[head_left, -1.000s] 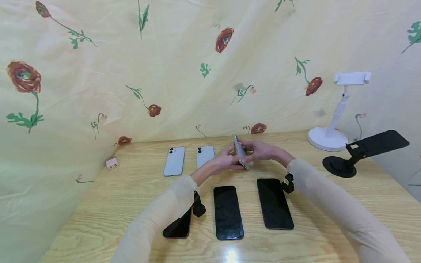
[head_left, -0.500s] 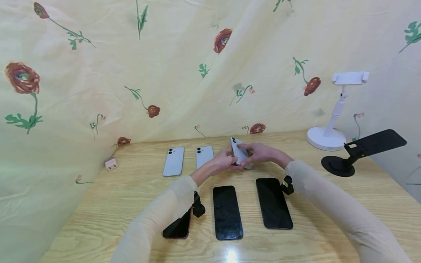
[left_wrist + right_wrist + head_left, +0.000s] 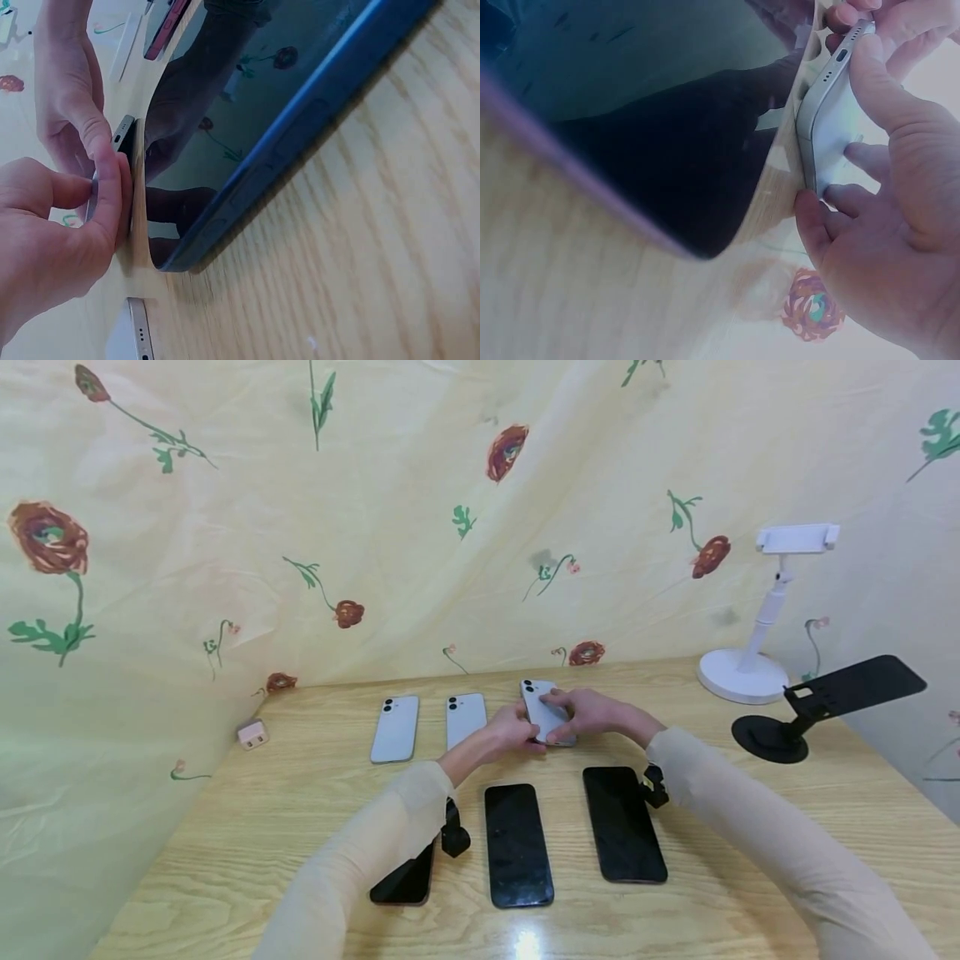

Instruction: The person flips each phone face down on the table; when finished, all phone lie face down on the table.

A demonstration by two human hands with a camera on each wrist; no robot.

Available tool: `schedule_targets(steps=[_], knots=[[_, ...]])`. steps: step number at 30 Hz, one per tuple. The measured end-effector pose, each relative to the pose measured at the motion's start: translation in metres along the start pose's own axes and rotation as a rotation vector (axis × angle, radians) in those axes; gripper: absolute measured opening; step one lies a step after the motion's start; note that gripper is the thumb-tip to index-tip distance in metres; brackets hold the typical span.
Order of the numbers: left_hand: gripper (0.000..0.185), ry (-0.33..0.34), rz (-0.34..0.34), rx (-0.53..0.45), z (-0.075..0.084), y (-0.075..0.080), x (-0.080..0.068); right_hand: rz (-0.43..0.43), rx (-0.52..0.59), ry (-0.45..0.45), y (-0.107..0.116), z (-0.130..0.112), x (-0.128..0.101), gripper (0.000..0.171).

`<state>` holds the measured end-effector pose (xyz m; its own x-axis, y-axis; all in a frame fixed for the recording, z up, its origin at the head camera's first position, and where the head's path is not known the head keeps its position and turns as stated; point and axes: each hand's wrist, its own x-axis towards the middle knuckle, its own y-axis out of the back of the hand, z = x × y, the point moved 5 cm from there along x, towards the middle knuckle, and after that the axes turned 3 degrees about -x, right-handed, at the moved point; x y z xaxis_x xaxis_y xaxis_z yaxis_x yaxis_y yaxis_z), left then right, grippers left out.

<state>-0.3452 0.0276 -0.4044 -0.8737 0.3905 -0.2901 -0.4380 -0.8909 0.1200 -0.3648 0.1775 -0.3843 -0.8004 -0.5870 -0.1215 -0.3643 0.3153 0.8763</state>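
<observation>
Both hands hold a white smartphone (image 3: 546, 714) at the back of the table, its back and two camera lenses facing up. My left hand (image 3: 513, 729) pinches its left long edge; in the left wrist view, thumb and fingers close on that edge. The right hand (image 3: 591, 713) grips it from the right. In the right wrist view, the thumb lies at the end with the charging port and fingers reach along the far edge, low over the wood. A second white phone (image 3: 467, 717) lies just left of the left hand, partly behind the forearm, and a third white phone (image 3: 395, 728) lies farther left.
In front, a black-screened phone (image 3: 518, 846) lies between the forearms, another dark phone (image 3: 625, 824) under the right wrist and a third (image 3: 405, 878) partly under the left sleeve. A white stand (image 3: 745, 676) and black stand (image 3: 772, 739) are right; a pink charger (image 3: 252, 734) is left.
The held phone has turned from nearly edge-on to back-up and come down toward the table. Both hands have turned and lowered with it, still holding its edges.
</observation>
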Motion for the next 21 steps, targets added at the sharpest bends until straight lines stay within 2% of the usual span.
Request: schedule_targets(steps=[7, 15, 18, 21], knots=[[0.046, 0.034, 0.023, 0.008, 0.0005, -0.0010, -0.0012, -0.010, -0.001, -0.015, -0.0011, -0.0011, -0.0004, 0.086], [0.036, 0.038, 0.119, 0.169, 0.0040, -0.0024, -0.0024, -0.015, 0.005, -0.036, -0.0034, -0.0017, 0.0001, 0.087], [0.040, 0.047, 0.134, 0.222, 0.0059, -0.0034, -0.0024, -0.016, 0.001, -0.036, -0.0040, -0.0023, 0.0005, 0.088], [0.053, 0.066, 0.142, 0.279, 0.0083, -0.0043, -0.0027, -0.011, -0.009, -0.041, -0.0047, -0.0025, 0.0007, 0.087]])
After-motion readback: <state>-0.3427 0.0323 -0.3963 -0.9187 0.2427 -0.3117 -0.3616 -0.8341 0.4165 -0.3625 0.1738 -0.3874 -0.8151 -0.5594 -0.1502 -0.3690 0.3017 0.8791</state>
